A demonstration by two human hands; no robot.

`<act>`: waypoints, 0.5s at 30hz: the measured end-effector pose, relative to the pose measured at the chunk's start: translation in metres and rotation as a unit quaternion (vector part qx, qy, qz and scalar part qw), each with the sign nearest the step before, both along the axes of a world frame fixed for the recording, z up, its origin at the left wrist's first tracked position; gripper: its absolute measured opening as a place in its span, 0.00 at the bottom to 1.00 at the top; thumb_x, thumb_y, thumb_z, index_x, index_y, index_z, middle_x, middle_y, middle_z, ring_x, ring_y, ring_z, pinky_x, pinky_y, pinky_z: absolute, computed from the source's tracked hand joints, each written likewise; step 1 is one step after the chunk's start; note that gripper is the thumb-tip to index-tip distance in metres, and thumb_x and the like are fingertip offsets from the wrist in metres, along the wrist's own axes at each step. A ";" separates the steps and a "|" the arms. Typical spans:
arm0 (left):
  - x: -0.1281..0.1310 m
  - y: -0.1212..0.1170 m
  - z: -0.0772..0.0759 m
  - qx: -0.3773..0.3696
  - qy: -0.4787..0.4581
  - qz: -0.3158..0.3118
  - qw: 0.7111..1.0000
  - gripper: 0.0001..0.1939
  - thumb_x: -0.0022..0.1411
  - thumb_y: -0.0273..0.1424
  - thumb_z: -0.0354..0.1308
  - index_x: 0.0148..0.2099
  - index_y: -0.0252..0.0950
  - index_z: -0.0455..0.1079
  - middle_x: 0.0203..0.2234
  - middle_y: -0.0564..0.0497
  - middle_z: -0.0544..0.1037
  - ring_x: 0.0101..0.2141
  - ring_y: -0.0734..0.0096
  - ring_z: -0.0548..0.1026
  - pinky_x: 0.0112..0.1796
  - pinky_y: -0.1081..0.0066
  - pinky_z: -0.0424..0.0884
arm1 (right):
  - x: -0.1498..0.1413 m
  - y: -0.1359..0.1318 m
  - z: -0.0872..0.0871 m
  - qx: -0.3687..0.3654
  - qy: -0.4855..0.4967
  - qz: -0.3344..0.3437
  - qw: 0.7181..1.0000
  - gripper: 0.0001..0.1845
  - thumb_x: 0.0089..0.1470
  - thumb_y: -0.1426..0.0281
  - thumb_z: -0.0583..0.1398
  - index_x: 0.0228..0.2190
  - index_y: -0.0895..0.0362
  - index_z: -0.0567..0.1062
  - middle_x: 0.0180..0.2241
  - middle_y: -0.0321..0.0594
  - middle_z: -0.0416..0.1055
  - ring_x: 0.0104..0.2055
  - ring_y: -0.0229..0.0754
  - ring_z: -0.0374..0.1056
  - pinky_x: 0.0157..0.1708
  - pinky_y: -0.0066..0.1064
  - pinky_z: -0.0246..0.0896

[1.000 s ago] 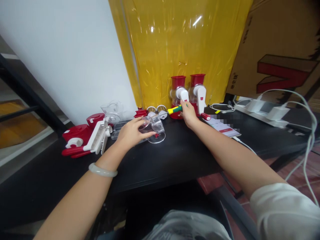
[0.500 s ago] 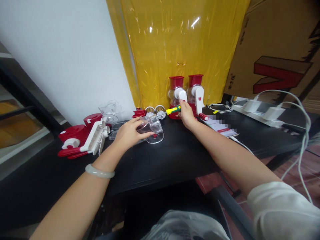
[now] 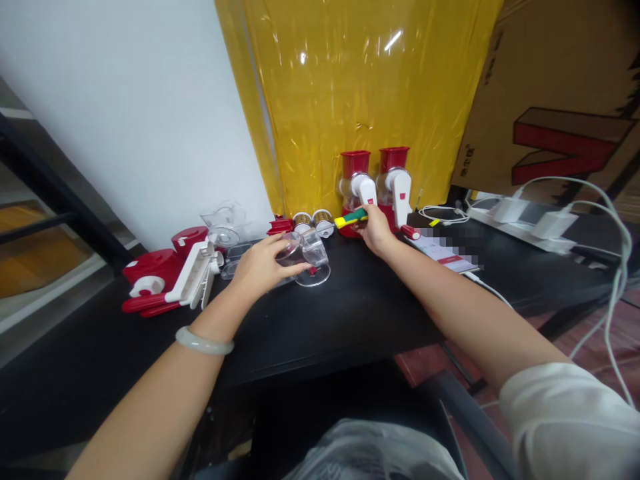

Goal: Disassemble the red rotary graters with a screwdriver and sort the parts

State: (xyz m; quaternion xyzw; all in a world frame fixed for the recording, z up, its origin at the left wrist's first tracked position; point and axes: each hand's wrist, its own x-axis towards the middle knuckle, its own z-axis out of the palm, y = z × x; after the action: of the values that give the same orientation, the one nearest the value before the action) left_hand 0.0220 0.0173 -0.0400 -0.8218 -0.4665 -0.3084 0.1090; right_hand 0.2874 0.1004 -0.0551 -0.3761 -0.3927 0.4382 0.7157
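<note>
My left hand [image 3: 263,267] is closed round a clear plastic housing [image 3: 310,257] that lies on its side on the black table [image 3: 350,313]. My right hand [image 3: 376,230] grips a yellow and green screwdriver [image 3: 350,219], held level with its handle pointing left. It sits just in front of two assembled red and white rotary graters [image 3: 377,187] standing at the back against the yellow sheet. Two small metal drums [image 3: 314,221] lie between my hands.
Red and white grater parts [image 3: 170,277] and clear plastic parts [image 3: 225,220] lie at the left. A phone [image 3: 443,252] with a cable lies right of my right hand. A white power strip [image 3: 520,220] with chargers is at the far right. A cardboard box [image 3: 560,100] leans behind.
The right hand has tilted the screwdriver slightly, its handle a little higher. The left hand keeps its hold on the clear housing. The camera shifted slightly.
</note>
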 end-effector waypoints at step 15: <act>0.000 0.000 0.000 0.003 0.002 0.001 1.000 0.26 0.53 0.49 0.71 0.48 0.39 0.78 0.55 0.40 0.75 0.55 0.50 0.74 0.55 0.53 0.71 | -0.001 -0.006 0.007 -0.008 0.045 0.008 0.999 0.09 0.55 0.64 0.57 0.27 0.54 0.64 0.22 0.30 0.61 0.21 0.31 0.58 0.21 0.26 0.55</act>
State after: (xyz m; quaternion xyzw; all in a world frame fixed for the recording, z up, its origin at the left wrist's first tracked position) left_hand 0.0223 0.0173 -0.0398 -0.8218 -0.4662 -0.3075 0.1127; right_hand 0.2859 0.0942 -0.0478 -0.3587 -0.3593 0.4638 0.7260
